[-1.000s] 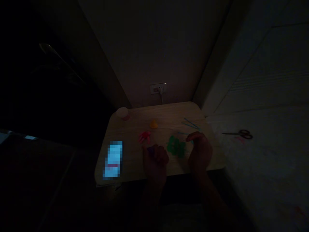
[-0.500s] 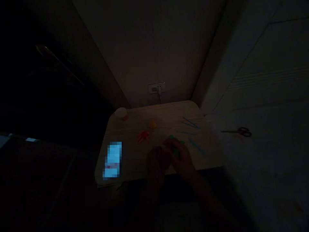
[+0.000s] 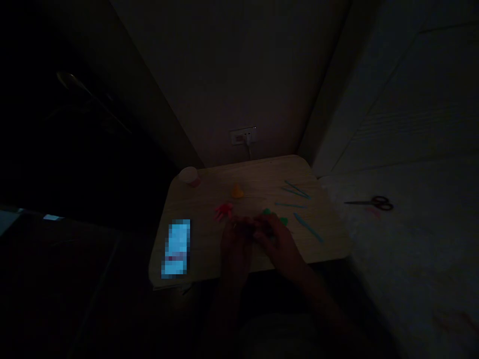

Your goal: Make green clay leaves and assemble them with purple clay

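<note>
In dim light my left hand (image 3: 235,245) and my right hand (image 3: 279,243) meet over the front of a small wooden table (image 3: 209,249). Their fingers are closed around something small and dark between them, too dim to make out. A green piece (image 3: 283,220) lies just behind my right hand and is partly covered by it. Beyond my left fingertips sits a red, many-legged figure (image 3: 224,210). Behind that stands a small orange-yellow shape (image 3: 237,191).
Several thin blue tools, one a thicker stick (image 3: 308,227), lie at the table's right. A cup (image 3: 190,176) stands at the back left corner, and a lit phone (image 3: 175,248) lies at the left front. Scissors (image 3: 374,202) rest on the pale surface to the right. A wall socket (image 3: 243,136) holds a plug.
My left hand has turned and shifted slightly left and forward, its fingers now nearer the red figure. My right hand stays close to its place, fingers still bent.
</note>
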Motion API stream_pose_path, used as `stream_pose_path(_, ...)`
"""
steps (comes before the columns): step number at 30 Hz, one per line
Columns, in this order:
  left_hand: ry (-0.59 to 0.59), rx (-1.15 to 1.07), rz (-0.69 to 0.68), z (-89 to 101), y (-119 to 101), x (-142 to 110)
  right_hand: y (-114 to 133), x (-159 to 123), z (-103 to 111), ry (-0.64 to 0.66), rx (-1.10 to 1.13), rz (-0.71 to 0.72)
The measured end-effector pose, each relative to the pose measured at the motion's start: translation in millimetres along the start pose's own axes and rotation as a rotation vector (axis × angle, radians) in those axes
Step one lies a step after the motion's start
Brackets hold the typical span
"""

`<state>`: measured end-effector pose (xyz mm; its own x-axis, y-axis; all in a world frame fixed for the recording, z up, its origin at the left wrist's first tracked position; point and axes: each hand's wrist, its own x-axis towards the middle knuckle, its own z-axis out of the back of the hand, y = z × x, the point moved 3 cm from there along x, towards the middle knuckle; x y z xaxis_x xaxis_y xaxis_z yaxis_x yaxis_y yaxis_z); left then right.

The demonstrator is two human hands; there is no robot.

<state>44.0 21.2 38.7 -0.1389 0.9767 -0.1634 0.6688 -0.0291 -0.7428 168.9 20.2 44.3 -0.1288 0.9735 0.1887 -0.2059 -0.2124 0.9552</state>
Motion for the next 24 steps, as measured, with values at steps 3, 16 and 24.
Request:
stream_pose_path(3, 0.009, 0.043, -0.092, 2.2, -1.4, -1.2, -4.1, -1.3, -6.6, 0.088, 0.029, -0.082)
stream_pose_path(16, 0.218, 0.43, -0.242, 17.3, -15.5, -3.5, -14.1, 2.0, -15.9, 0.135, 0.494, -0.367)
stream_pose_path(24, 0.16, 0.584, -0.128, 9.7, -23.1, -8.4, -5.2, -3.2, -17.5, 0.102, 0.501, -0.383)
